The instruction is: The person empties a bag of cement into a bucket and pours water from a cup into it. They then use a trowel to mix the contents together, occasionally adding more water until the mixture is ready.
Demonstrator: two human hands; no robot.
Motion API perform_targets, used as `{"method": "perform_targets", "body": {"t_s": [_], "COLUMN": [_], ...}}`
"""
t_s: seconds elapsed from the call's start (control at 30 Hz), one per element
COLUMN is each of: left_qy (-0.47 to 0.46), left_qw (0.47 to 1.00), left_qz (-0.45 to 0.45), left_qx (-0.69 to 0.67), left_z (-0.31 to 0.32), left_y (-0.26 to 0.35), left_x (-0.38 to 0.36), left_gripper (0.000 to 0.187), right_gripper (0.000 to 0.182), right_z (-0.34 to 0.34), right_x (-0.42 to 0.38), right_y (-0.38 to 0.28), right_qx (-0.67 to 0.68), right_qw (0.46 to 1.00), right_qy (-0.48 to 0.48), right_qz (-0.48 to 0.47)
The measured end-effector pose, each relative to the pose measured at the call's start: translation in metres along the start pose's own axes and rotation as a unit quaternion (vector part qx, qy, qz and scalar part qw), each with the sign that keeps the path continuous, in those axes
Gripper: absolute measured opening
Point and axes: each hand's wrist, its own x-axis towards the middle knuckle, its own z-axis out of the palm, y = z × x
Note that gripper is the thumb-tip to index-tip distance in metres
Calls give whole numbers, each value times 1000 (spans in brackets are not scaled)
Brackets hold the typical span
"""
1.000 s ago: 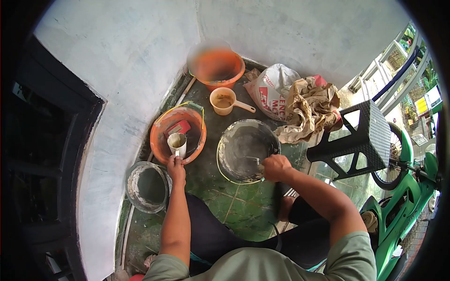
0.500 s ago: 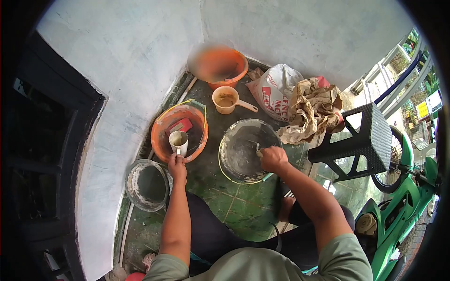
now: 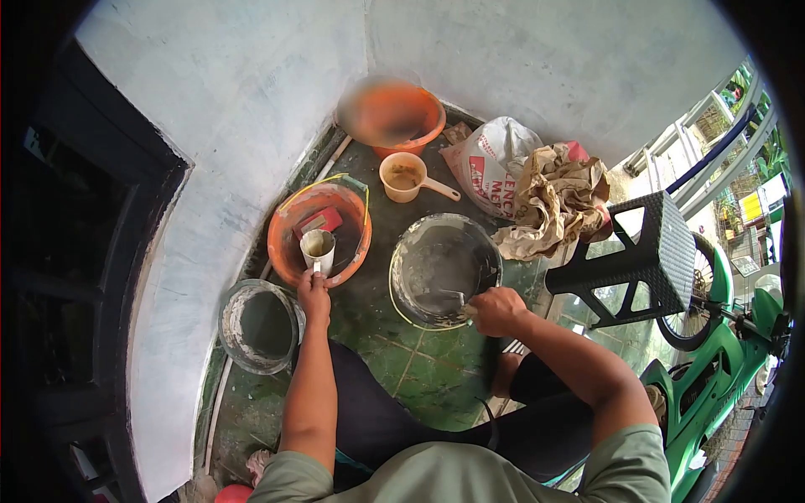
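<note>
My left hand [image 3: 314, 295] grips the handle of a white cup [image 3: 318, 245], held over the near part of an orange bucket [image 3: 281, 260]. A red object [image 3: 324, 220] lies in that bucket, behind the cup. My right hand [image 3: 496, 311] is closed round the handle of a trowel [image 3: 454, 296] at the near right rim of a dark bucket [image 3: 397, 291]. The trowel's metal part reaches into the bucket, over grey material; its blade is hard to make out. Left of my left arm stands a bucket of greyish liquid [image 3: 267, 325].
Behind stand a peach dipper [image 3: 402, 178] and another orange basin [image 3: 432, 121]. A white sack [image 3: 478, 172] and crumpled brown paper [image 3: 558, 201] lie at the back right. A black stool [image 3: 650, 260] and a green bicycle [image 3: 721, 356] are at the right.
My right hand has moved down and slightly right with the trowel, toward the near rim of the dark bucket. My left hand still holds the cup in nearly the same place.
</note>
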Motion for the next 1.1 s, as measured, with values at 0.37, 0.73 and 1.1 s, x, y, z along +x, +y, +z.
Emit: {"method": "perform_targets", "body": {"t_s": [0.37, 0.73, 1.1], "left_qy": [1, 24, 107], "left_qw": [1000, 997, 965], "left_qz": [1, 28, 90], "left_qx": [15, 71, 222], "left_z": [-2, 1, 11], "left_y": [-3, -7, -12], "left_x": [2, 2, 7], "left_gripper": [20, 21, 26], "right_gripper": [21, 23, 25], "right_z": [2, -8, -32], "right_x": [43, 54, 97], "right_y": [14, 22, 19], "right_qx": [-25, 35, 195], "right_qw": [997, 990, 907], "right_qy": [51, 114, 366], "right_qz": [42, 78, 72]}}
